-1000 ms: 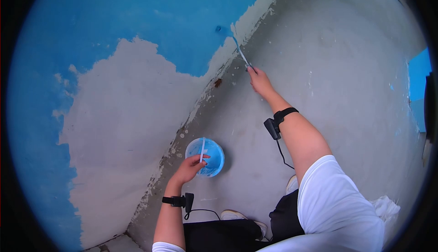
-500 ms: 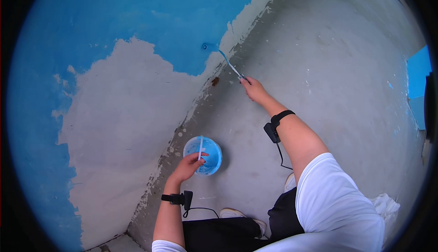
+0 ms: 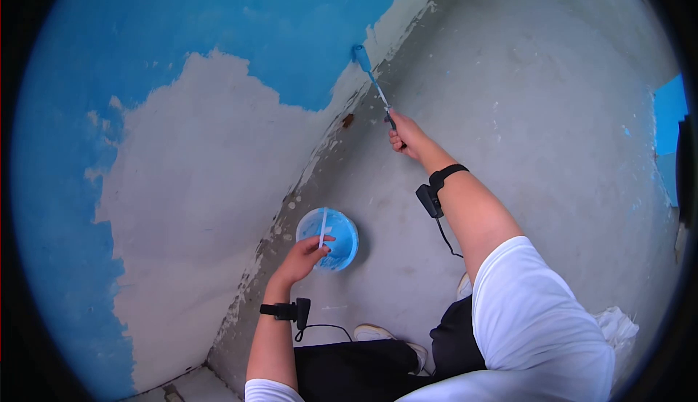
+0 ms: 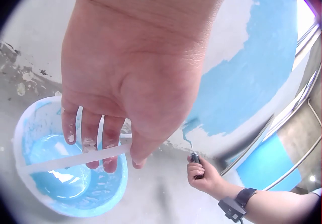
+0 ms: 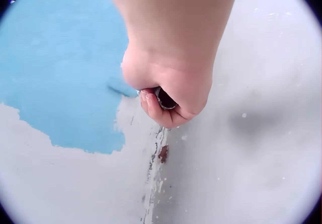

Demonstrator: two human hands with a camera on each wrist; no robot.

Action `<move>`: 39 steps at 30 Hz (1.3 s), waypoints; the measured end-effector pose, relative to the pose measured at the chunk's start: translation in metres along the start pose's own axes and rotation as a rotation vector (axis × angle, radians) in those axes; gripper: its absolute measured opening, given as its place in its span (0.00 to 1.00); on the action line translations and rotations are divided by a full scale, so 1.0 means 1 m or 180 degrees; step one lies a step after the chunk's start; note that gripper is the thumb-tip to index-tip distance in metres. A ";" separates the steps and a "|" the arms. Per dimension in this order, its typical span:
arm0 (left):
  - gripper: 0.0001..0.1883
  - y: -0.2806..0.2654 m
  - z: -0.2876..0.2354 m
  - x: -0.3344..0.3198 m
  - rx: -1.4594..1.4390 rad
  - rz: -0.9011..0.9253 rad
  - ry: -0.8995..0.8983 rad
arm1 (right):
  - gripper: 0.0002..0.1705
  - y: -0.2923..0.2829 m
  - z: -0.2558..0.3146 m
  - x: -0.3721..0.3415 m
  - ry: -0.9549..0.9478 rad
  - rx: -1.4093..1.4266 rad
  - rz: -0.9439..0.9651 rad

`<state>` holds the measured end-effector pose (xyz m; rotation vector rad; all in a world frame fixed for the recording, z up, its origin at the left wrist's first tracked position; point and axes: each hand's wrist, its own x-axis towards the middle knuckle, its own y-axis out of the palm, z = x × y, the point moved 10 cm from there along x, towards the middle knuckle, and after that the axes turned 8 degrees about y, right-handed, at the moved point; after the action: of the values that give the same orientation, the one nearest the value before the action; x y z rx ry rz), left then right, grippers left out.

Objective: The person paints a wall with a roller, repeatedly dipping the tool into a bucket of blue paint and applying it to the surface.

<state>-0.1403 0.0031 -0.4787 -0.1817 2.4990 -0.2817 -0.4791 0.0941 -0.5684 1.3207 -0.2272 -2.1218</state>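
Observation:
The right hand (image 3: 408,136) grips the dark handle of a paint roller (image 3: 362,58), whose blue head lies at the blue wall's lower edge, near the floor. In the right wrist view, fingers curl round the handle end (image 5: 166,99). At the bucket (image 3: 349,238), the left hand (image 3: 299,260) holds the white bail handle (image 3: 323,226) between thumb and fingers. Blue paint (image 4: 60,168) shows inside the bucket in the left wrist view, below the left hand (image 4: 131,68). Whether the bucket touches the floor I cannot tell.
The wall has blue paint (image 3: 182,9) above and left of a bare whitish patch (image 3: 196,154). A rough edge with a brown spot (image 3: 347,120) divides wall from grey floor (image 3: 465,111). White shoes (image 3: 372,331) stand below; a white bag (image 3: 616,327) lies at right.
The roller head went down the wall, then back up, and now shows its side. The right hand shifted slightly with it. The left hand keeps hold of the bucket handle.

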 end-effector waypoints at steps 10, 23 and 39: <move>0.15 0.000 0.004 0.005 -0.0023 0.0022 0.0037 | 0.24 0.000 -0.041 -0.006 0.0431 -0.1463 0.0327; 0.14 -0.001 0.002 0.002 0.0036 0.0004 0.0077 | 0.24 0.010 -0.033 0.001 0.0563 -0.0256 0.0433; 0.14 -0.001 0.004 0.003 -0.0063 -0.0001 0.0062 | 0.23 0.025 -0.042 -0.002 0.1250 0.0468 0.0844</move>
<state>-0.1408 0.0012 -0.4832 -0.1881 2.5220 -0.2599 -0.4319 0.0826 -0.5755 1.6604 -0.3746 -1.6154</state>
